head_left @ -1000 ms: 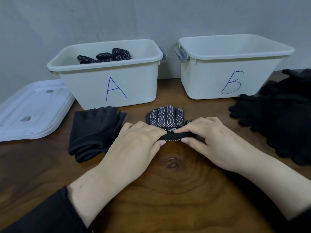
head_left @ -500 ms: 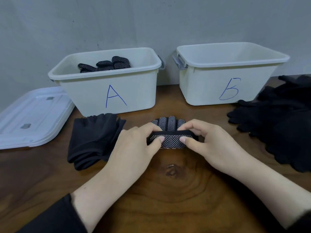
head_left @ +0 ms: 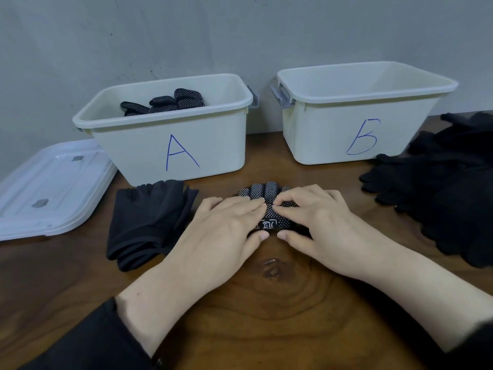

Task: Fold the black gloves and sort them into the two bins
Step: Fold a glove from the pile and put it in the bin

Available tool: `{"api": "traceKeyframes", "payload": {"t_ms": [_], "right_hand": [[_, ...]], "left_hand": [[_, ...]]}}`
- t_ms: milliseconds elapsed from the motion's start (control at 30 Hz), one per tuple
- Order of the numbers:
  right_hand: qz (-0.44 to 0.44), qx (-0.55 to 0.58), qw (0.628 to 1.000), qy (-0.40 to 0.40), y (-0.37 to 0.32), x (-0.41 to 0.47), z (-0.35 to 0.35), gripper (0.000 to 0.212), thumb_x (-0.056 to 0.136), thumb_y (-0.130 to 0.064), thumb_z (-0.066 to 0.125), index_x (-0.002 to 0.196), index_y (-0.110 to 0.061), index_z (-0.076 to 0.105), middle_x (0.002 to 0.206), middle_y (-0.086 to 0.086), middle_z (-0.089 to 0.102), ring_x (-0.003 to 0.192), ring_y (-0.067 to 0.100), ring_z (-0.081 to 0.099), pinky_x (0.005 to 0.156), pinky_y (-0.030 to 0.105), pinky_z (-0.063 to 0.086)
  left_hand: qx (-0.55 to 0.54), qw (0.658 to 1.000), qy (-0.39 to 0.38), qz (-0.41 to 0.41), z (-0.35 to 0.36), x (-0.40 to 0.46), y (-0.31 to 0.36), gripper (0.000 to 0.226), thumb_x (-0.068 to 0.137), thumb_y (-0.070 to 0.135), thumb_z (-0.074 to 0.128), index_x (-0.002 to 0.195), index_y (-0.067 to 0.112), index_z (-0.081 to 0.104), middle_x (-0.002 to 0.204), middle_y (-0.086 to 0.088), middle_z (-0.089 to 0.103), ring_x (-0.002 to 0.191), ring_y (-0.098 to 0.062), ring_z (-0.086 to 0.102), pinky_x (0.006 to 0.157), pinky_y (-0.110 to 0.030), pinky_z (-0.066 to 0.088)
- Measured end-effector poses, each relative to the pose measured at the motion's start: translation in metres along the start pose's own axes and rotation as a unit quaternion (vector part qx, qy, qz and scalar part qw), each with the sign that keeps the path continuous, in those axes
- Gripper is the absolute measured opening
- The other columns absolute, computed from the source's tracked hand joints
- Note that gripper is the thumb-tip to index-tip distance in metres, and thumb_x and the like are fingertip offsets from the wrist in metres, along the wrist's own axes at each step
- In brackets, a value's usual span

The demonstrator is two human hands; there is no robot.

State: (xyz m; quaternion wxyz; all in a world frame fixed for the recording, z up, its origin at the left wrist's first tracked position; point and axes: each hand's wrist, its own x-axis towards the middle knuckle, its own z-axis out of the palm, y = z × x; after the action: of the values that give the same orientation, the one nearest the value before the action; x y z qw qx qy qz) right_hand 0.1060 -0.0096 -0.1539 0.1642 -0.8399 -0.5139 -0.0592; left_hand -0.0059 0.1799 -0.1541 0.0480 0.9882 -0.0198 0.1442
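A black glove with white dots [head_left: 270,207] lies folded on the wooden table in front of the bins, its fingertips pointing away from me. My left hand [head_left: 226,231] and my right hand [head_left: 316,222] hold it from either side, fingers on top and thumbs against the near fold. Bin A [head_left: 213,156] stands at the back left with several dotted gloves [head_left: 165,102] inside. Bin B [head_left: 325,140] stands at the back right; what I see of its inside is bare.
A folded stack of plain black gloves [head_left: 152,220] lies left of my hands, below bin A. A loose pile of black gloves [head_left: 440,188] covers the table's right side. A white lid [head_left: 48,188] rests at the far left. A grey wall stands behind the bins.
Both hands lifted the glove's cuff end and folded it forward over the palm. Now the fingers lie on top of the folded glove, covering more of it.
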Motion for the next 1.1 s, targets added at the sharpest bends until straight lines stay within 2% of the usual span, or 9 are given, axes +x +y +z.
{"api": "traceKeyframes", "payload": {"t_ms": [200, 333, 500, 633, 700, 767, 867, 967, 1100], "right_hand": [[0.059, 0.041, 0.997, 0.016, 0.001, 0.002, 0.004, 0.041, 0.095, -0.043, 0.063, 0.135, -0.038, 0.059, 0.137, -0.028, 0.053, 0.127, 0.001, 0.043, 0.105, 0.031, 0.025], [0.070, 0.037, 0.996, 0.047, -0.005, 0.002, 0.004, 0.031, 0.100, -0.042, 0.057, 0.130, -0.037, 0.061, 0.129, -0.025, 0.059, 0.122, 0.004, 0.047, 0.108, 0.037, 0.030], [0.067, 0.044, 0.996, 0.045, -0.002, -0.001, -0.005, 0.023, 0.102, -0.041, 0.051, 0.123, -0.039, 0.059, 0.112, -0.024, 0.060, 0.114, -0.003, 0.043, 0.111, 0.030, 0.022], [0.078, 0.102, 0.990, 0.051, -0.002, -0.005, -0.011, 0.020, 0.102, -0.038, 0.053, 0.121, -0.040, 0.055, 0.100, -0.024, 0.055, 0.104, -0.025, 0.030, 0.098, 0.002, 0.011], [0.100, 0.139, 0.985, 0.034, -0.003, -0.007, -0.012, 0.018, 0.101, -0.043, 0.049, 0.118, -0.044, 0.056, 0.101, -0.020, 0.058, 0.103, -0.011, 0.037, 0.097, 0.012, 0.025], [0.117, 0.164, 0.979, 0.029, -0.002, -0.007, -0.013, 0.021, 0.097, -0.050, 0.046, 0.113, -0.045, 0.060, 0.097, -0.017, 0.063, 0.105, 0.006, 0.049, 0.092, 0.025, 0.038], [0.133, 0.177, 0.975, 0.027, -0.002, -0.005, -0.015, 0.022, 0.095, -0.049, 0.048, 0.103, -0.043, 0.068, 0.089, -0.014, 0.066, 0.094, 0.004, 0.056, 0.082, 0.023, 0.043], [0.119, 0.110, 0.987, 0.000, -0.004, -0.004, -0.016, 0.025, 0.099, -0.044, 0.048, 0.102, -0.037, 0.072, 0.095, -0.016, 0.062, 0.097, 0.004, 0.054, 0.096, 0.032, 0.040], [0.096, 0.092, 0.991, -0.031, -0.004, -0.003, -0.014, 0.031, 0.102, -0.042, 0.045, 0.120, -0.035, 0.069, 0.109, -0.021, 0.057, 0.108, 0.003, 0.051, 0.101, 0.034, 0.039]], "left_hand": [[-0.057, 0.997, -0.024, -0.044, 0.003, 0.000, 0.001, 0.052, 0.101, 0.046, 0.043, 0.151, 0.033, 0.039, 0.154, 0.020, 0.038, 0.142, -0.003, 0.029, 0.116, -0.031, 0.020], [-0.073, 0.996, -0.008, -0.056, 0.002, -0.001, -0.004, 0.051, 0.099, 0.040, 0.053, 0.148, 0.034, 0.041, 0.150, 0.020, 0.043, 0.138, -0.002, 0.033, 0.114, -0.029, 0.023], [-0.087, 0.994, 0.019, -0.068, -0.003, 0.000, 0.002, 0.036, 0.101, 0.038, 0.047, 0.137, 0.035, 0.051, 0.123, 0.018, 0.061, 0.113, -0.006, 0.049, 0.102, -0.034, 0.035], [-0.121, 0.989, 0.053, -0.073, -0.009, -0.003, 0.009, 0.029, 0.101, 0.039, 0.047, 0.130, 0.036, 0.054, 0.087, 0.029, 0.049, 0.095, 0.012, 0.043, 0.089, -0.028, 0.036], [-0.148, 0.983, 0.058, -0.089, -0.011, -0.003, 0.010, 0.028, 0.100, 0.043, 0.045, 0.126, 0.039, 0.054, 0.085, 0.029, 0.047, 0.095, 0.015, 0.042, 0.086, -0.026, 0.036], [-0.173, 0.978, 0.056, -0.102, -0.012, -0.003, 0.009, 0.026, 0.098, 0.049, 0.043, 0.121, 0.044, 0.054, 0.093, 0.023, 0.056, 0.094, 0.002, 0.048, 0.087, -0.027, 0.042], [-0.192, 0.973, 0.053, -0.115, -0.010, -0.003, 0.006, 0.022, 0.097, 0.051, 0.045, 0.115, 0.046, 0.056, 0.094, 0.019, 0.061, 0.092, -0.004, 0.051, 0.083, -0.025, 0.044], [-0.166, 0.977, 0.081, -0.108, -0.008, 0.000, 0.005, 0.021, 0.096, 0.046, 0.053, 0.114, 0.038, 0.059, 0.099, 0.020, 0.056, 0.093, -0.002, 0.051, 0.088, -0.028, 0.045], [-0.130, 0.986, 0.096, -0.052, -0.008, 0.002, 0.000, 0.009, 0.093, 0.034, 0.065, 0.101, 0.030, 0.067, 0.102, 0.015, 0.054, 0.094, -0.006, 0.051, 0.089, -0.034, 0.043]]}}
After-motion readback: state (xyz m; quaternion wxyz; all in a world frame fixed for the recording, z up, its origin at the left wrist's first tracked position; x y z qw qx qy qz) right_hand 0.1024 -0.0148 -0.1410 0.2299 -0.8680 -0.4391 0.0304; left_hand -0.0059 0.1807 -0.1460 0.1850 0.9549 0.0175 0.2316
